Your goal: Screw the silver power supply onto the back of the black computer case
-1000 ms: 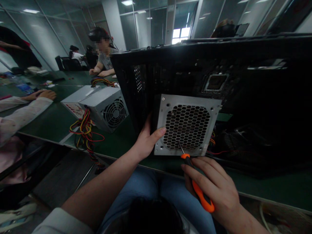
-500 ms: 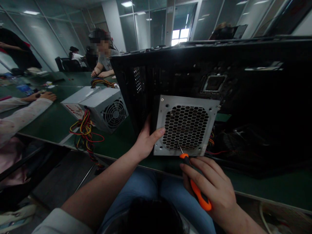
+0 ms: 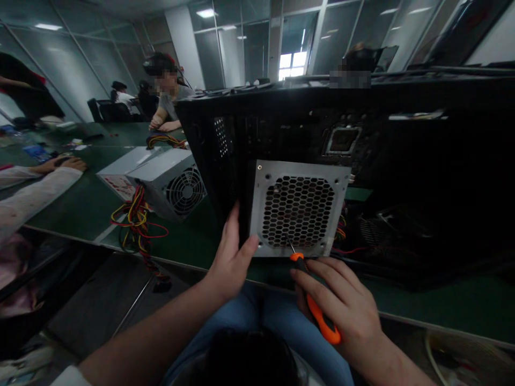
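Note:
A grey power supply (image 3: 263, 203) with a honeycomb grille sits in the lower left of a black, open-sided computer case (image 3: 207, 110). My left hand (image 3: 230, 262) is at the case's left edge, its straight fingers along the outer side. Its thumb is apart from them, near the power supply's lower left corner. Wrapped in my right hand (image 3: 348, 305) is an orange and black screwdriver (image 3: 324, 321). The screwdriver's thin shaft points up and left across the lower part of the grille. Whether its tip touches the grille, I cannot tell.
Two more power supplies (image 3: 155, 169) stand to the left on the green table (image 3: 60, 212), with bundled cables (image 3: 139, 217) hanging over its edge. A person's forearms (image 3: 44, 187) rest at far left. Another person (image 3: 164, 107) sits across the table.
My left thumb has come off the grille plate, and the left hand has shifted slightly down along the case edge. The screwdriver keeps its place against the grille; the view has shifted slightly.

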`<move>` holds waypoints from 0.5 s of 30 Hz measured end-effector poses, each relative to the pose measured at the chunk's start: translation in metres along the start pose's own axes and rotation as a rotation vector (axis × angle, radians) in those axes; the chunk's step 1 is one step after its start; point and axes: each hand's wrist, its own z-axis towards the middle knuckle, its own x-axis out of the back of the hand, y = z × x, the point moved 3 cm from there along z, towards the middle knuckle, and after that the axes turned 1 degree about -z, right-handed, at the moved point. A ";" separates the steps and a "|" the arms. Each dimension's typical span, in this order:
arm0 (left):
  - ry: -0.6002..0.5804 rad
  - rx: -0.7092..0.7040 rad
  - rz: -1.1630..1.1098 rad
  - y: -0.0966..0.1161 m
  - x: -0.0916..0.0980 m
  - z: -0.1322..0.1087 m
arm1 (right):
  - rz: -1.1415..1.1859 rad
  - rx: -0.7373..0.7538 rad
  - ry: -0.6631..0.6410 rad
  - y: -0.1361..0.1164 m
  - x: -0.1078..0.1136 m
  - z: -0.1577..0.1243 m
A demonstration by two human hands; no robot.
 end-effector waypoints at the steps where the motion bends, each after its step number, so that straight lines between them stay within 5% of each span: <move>1: 0.059 -0.072 0.003 -0.001 0.002 -0.013 | 0.004 -0.006 -0.001 0.000 0.000 0.000; 3: 0.169 -0.284 0.081 -0.002 0.004 -0.041 | 0.011 -0.025 -0.002 -0.002 0.000 0.001; 5: 0.122 -0.518 0.169 -0.003 -0.002 -0.066 | 0.015 -0.041 -0.002 -0.004 0.001 0.001; 8: -0.291 -0.584 0.378 -0.013 -0.030 -0.086 | -0.003 -0.053 -0.004 -0.005 0.003 0.002; 12: -0.326 -0.800 0.398 -0.010 -0.091 -0.094 | -0.074 -0.072 -0.018 -0.007 0.003 0.003; 15: -0.346 -0.659 0.394 -0.003 -0.151 -0.083 | -0.176 -0.116 -0.051 -0.016 -0.003 0.008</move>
